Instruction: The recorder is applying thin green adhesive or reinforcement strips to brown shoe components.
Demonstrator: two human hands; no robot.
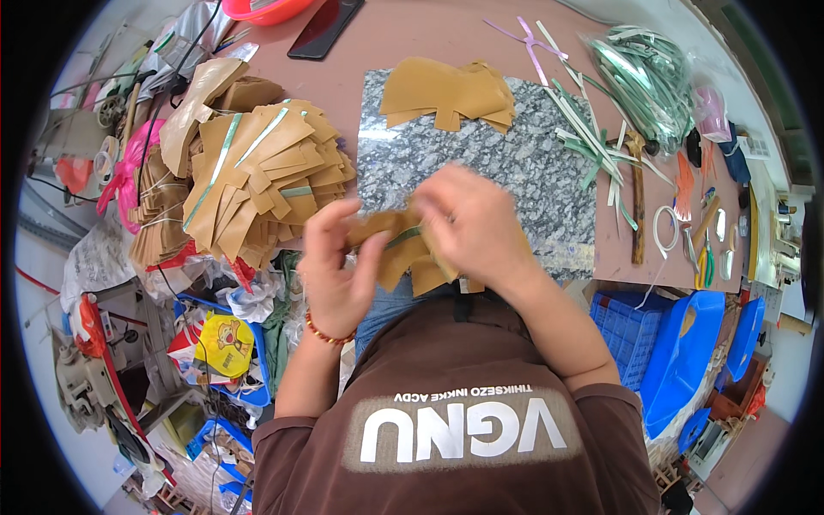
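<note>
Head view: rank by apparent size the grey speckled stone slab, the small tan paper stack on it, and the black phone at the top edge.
1. Grey speckled stone slab
2. Small tan paper stack
3. Black phone, partly cropped by the picture's top edge, so its full size is unsure.

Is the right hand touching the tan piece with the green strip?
Touching. The head view shows the right hand gripping the tan piece; its fingers overlap it, no gap.

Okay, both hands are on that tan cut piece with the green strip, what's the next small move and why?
Probably press the green strip flat along the tan piece: the left hand and right hand pinch it over the granite slab, and the pile shows strips laid flat.
</note>
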